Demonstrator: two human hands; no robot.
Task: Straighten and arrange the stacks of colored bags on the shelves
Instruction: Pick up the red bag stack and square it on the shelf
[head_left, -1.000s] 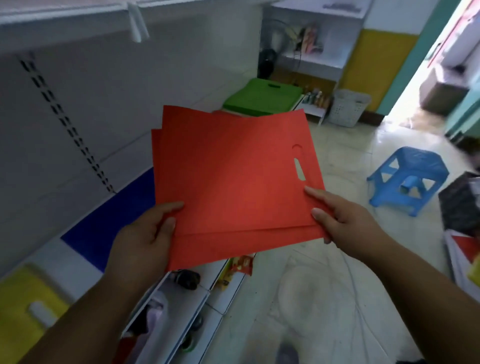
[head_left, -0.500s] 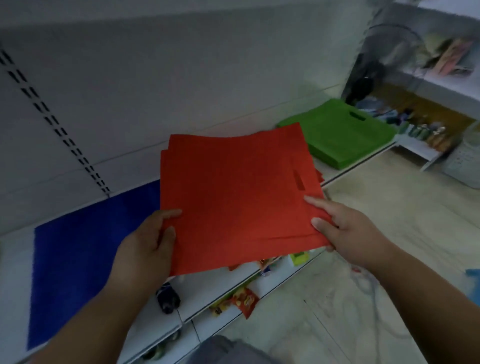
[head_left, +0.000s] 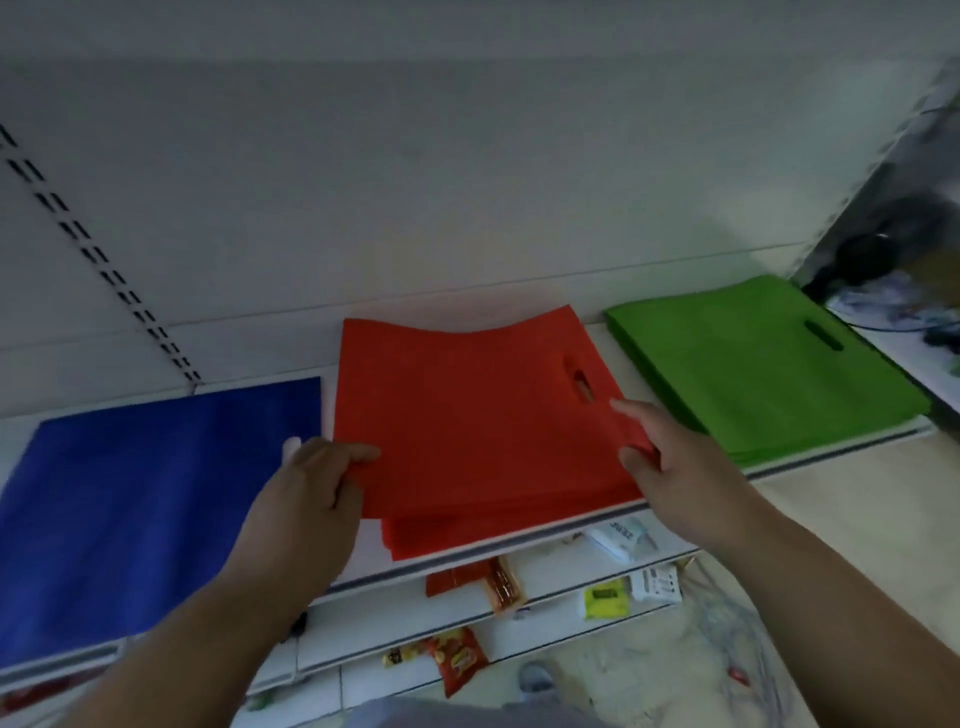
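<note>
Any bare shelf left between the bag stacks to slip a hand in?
Two narrow white strips: one between the blue stack and the red stack, partly taken by the left hand; a wider one between red and the green stack. The right hand crowds red's front corner. The shelf front edge is nearly covered.

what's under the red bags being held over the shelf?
More flat red bags lie on the white shelf, their front edges poking out beneath the held red bags. The lifted bags cover the rest of that stack, so how neatly it lies is hidden.
</note>
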